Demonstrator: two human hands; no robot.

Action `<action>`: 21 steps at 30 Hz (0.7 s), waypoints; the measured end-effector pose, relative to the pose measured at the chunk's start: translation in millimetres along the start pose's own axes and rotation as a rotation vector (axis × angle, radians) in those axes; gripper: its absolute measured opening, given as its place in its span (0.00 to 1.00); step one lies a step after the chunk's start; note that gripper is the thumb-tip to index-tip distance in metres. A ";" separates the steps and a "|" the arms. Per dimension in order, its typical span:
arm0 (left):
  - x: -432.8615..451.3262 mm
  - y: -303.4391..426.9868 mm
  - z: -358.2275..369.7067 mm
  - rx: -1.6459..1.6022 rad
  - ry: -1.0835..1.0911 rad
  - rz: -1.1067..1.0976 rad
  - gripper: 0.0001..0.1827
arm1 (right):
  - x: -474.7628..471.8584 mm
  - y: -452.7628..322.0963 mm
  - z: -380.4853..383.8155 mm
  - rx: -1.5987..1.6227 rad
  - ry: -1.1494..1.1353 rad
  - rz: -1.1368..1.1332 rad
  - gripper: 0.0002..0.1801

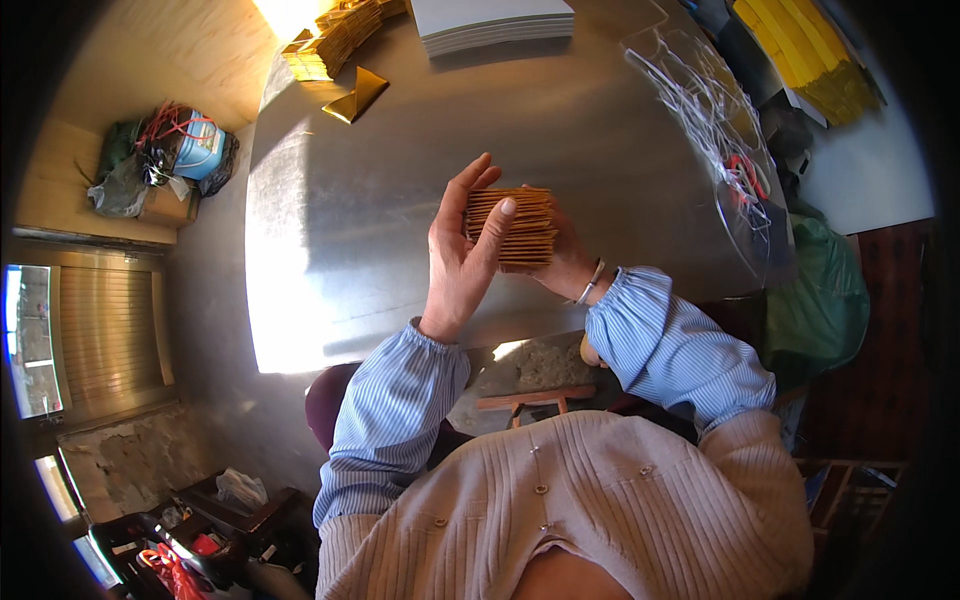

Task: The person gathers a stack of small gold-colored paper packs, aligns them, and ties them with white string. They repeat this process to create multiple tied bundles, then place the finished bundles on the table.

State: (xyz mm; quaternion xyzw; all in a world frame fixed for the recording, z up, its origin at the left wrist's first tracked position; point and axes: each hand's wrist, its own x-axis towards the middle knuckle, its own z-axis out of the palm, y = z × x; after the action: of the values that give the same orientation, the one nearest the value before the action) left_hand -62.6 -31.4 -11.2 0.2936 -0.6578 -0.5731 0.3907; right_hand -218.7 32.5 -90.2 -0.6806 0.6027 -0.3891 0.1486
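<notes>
A thick stack of folded golden paper pieces [529, 229] is held between my two hands over the metal-topped table [390, 195]. My left hand [469, 240] grips its left side, with the thumb across the layered edges and the fingers pointing away from me. Behind and to the right of the stack is my right hand [574, 255], its fingers mostly hidden by the paper. One folded gold paper piece [356, 95] lies alone at the far left of the tabletop.
Tied gold paper bundles [330, 45] and a stack of white sheets [495, 26] occupy the far edge. White plastic strips [697, 112] lie on the right, beside red-handled scissors [746, 178]. A green bag [817, 300] hangs at the right; yellow bundles [810, 56] sit beyond.
</notes>
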 end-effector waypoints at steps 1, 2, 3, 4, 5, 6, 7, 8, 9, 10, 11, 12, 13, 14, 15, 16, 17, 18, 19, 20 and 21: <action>-1.7 1.1 0.8 0.054 0.004 0.017 0.29 | 0.9 -0.1 -0.2 -0.048 0.005 -0.033 0.56; -2.8 1.7 1.8 0.104 0.009 0.051 0.31 | 1.3 -1.4 0.2 -0.051 0.022 -0.023 0.53; -3.0 1.6 3.3 0.125 0.017 0.042 0.32 | 1.9 -3.0 0.1 0.008 0.054 -0.023 0.50; -3.3 1.2 4.8 0.142 0.026 0.050 0.34 | 2.2 -6.1 1.1 0.114 0.099 0.019 0.44; -3.7 0.8 5.5 0.165 0.034 0.034 0.36 | 3.4 -8.4 0.6 0.200 0.105 0.054 0.42; -4.3 0.3 5.2 0.123 0.037 0.038 0.38 | 4.2 -11.5 0.6 0.286 0.115 0.089 0.39; -5.1 -0.2 4.7 0.086 0.036 0.018 0.40 | 5.7 -12.9 -1.4 0.351 0.087 0.117 0.39; -5.5 -0.9 4.4 0.040 0.038 0.020 0.42 | 6.2 -14.8 -3.0 0.421 0.067 0.145 0.39; -5.3 -1.9 4.7 0.033 0.038 0.009 0.43 | 6.9 -15.9 -4.8 0.442 0.054 0.164 0.38; -5.0 -2.9 5.2 0.017 0.039 0.018 0.44 | 6.4 -16.8 -6.8 0.469 0.049 0.185 0.38; -5.2 -3.7 5.6 0.001 0.040 0.027 0.45 | 6.6 -17.1 -7.7 0.431 0.033 0.181 0.40; -5.5 -4.3 5.8 -0.003 0.042 0.020 0.44 | 6.0 -17.1 -8.6 0.393 0.017 0.176 0.43; -5.6 -4.9 6.1 -0.008 0.043 0.015 0.44 | 6.4 -15.8 -9.4 0.288 -0.010 0.143 0.48; -5.6 -5.7 6.2 -0.014 0.044 0.017 0.44 | 5.5 -15.2 -9.2 0.209 -0.010 0.108 0.51; -5.6 -6.5 6.1 -0.021 0.041 0.007 0.44 | 5.1 -14.0 -8.9 0.130 -0.008 0.073 0.54; -5.8 -7.4 5.9 -0.028 0.039 0.003 0.44 | 3.6 -13.6 -8.1 0.077 0.020 0.036 0.54; -6.0 -8.5 5.7 -0.039 0.035 0.019 0.43 | 3.4 -12.9 -6.7 0.075 0.066 0.023 0.51; -5.9 -10.0 5.6 -0.035 0.048 0.004 0.44 | 2.8 -12.6 -5.6 0.106 0.080 0.017 0.49; -5.4 -11.7 5.6 -0.032 0.059 0.009 0.45 | 3.7 -12.3 -3.6 0.188 0.114 0.036 0.43; -5.1 -13.2 5.3 -0.032 0.070 -0.001 0.46 | 3.9 -12.1 -3.0 0.229 0.120 0.053 0.41; -5.0 -14.5 4.9 -0.021 0.070 0.002 0.46 | 4.5 -12.3 -1.9 0.266 0.133 0.062 0.39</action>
State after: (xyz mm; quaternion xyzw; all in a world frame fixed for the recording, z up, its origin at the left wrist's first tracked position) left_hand -65.1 -27.1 -26.6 0.3089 -0.6380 -0.5690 0.4170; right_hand -211.4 31.6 -79.2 -0.6088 0.5751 -0.5049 0.2092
